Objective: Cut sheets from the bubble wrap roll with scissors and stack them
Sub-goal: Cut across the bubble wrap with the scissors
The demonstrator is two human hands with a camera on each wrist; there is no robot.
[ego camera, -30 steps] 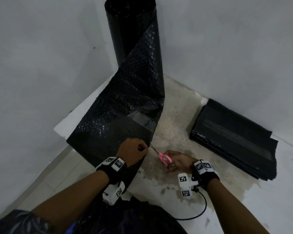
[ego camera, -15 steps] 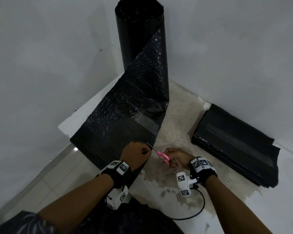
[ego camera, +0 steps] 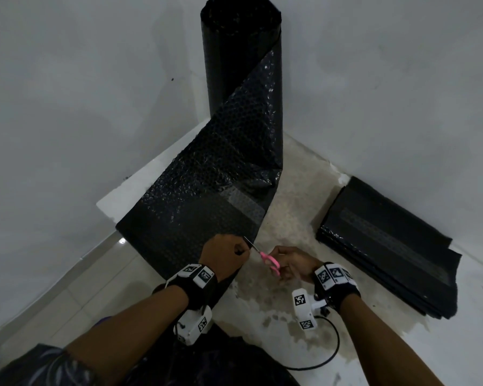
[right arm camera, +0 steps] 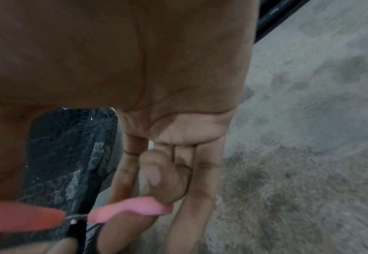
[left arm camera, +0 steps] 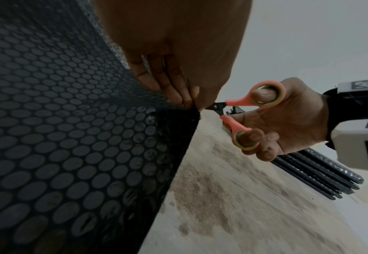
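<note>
Scissors [ego camera: 268, 259] with pink handles sit just below the centre of the head view, held in the person's right hand [ego camera: 294, 264], thumb through one loop and a finger through the other, as the left wrist view shows plainly. The handles are spread there and the short dark blades point toward the upper left, meeting the right-hand edge of the black bubble wrap sheet [ego camera: 207, 201]. The left hand [ego camera: 223, 256] is clenched on that same edge, fingers and thumb pinching the wrap right beside the blades, almost touching them.

The sheet runs from the hands up toward the top centre of the frame, where the bubble wrap roll [ego camera: 234, 57] stands upright in the corner between two pale walls [ego camera: 67, 107]. A strip of clear tape [ego camera: 246, 203] lies across the sheet near its right edge.

At the right of the frame a stack of cut sheets [ego camera: 388, 246] lies flat on the floor [ego camera: 304, 196] close against the wall, well apart from the hands; its layered edges show behind the right hand in the left wrist view. The floor between sheet and stack is stained and mottled. Both wrists carry black bands with white marker blocks, and a thin black cable [ego camera: 329, 355] loops from the right one across the floor at the bottom centre.
</note>
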